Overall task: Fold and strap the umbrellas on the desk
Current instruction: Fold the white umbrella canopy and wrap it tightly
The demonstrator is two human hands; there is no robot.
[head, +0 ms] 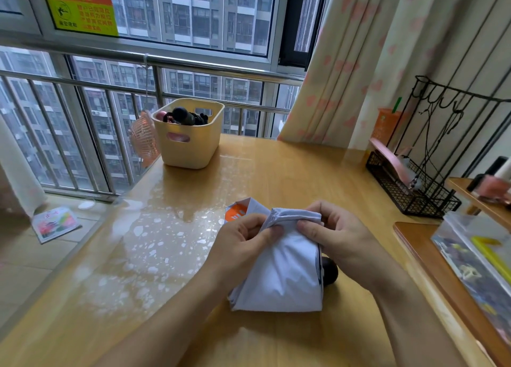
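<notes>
A pale lavender-white folding umbrella (287,272) is held just above the wooden desk (276,167), its loose canopy hanging in folds. Its dark rounded handle (330,274) pokes out at the right. My left hand (243,242) pinches the cloth at the upper left edge. My right hand (334,232) pinches the gathered cloth at the top right. An orange and white piece (239,210) shows behind the left hand; what it is cannot be told. A yellow plastic basket (190,148) at the far left of the desk holds a black folded umbrella (184,116).
A pink fan (143,140) stands beside the basket at the desk's left edge. A black wire rack (409,184) sits at the right. A clear box (481,253) rests on a raised shelf at the near right. Window railing lies beyond the desk.
</notes>
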